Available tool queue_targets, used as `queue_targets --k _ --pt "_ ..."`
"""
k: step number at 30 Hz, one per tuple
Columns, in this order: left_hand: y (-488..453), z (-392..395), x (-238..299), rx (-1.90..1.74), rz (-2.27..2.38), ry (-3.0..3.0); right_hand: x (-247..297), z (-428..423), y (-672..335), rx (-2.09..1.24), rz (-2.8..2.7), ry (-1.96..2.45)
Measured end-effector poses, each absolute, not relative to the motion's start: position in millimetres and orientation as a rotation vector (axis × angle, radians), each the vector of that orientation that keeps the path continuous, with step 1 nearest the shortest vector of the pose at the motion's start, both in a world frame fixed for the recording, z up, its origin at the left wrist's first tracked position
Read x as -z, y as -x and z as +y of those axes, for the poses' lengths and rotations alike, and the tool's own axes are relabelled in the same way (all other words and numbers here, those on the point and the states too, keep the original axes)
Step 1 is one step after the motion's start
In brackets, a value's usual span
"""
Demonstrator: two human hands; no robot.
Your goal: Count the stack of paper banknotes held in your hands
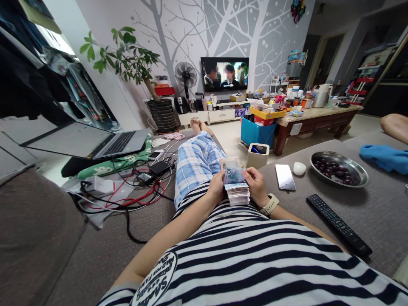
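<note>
I lie back on a grey sofa, striped shirt and checked trousers in view. A thick stack of banknotes (235, 187) rests on my lap, held between both hands. My left hand (216, 188) grips the stack's left side, fingers closed on it. My right hand (256, 185), with a pale watch on its wrist, holds the right side, thumb on the top note, which is bent upward.
On the sofa to my right lie a phone (284, 176), a white earbud case (299, 168), a metal bowl of dark fruit (338, 168), a remote (338, 223) and a blue cloth (384, 156). A laptop (92, 142) and tangled cables (134, 191) lie left. A beige bin (257, 155) stands by my knee.
</note>
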State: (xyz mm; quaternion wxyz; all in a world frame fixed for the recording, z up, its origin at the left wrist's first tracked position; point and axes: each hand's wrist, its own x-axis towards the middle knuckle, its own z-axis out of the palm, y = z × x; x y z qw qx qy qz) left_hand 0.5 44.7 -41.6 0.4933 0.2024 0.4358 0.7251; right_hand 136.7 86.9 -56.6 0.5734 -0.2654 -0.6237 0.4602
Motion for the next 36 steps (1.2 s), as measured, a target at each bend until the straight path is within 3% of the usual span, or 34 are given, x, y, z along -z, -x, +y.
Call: queue_targets --k 30,36 --pt "-1 40 37 -1.739 1.068 -0.474 61 88 -136 -1.211 -1.443 0.573" --pt "-2 37 37 -1.713 0.995 -0.515 66 94 -136 -1.099 -1.431 0.706"
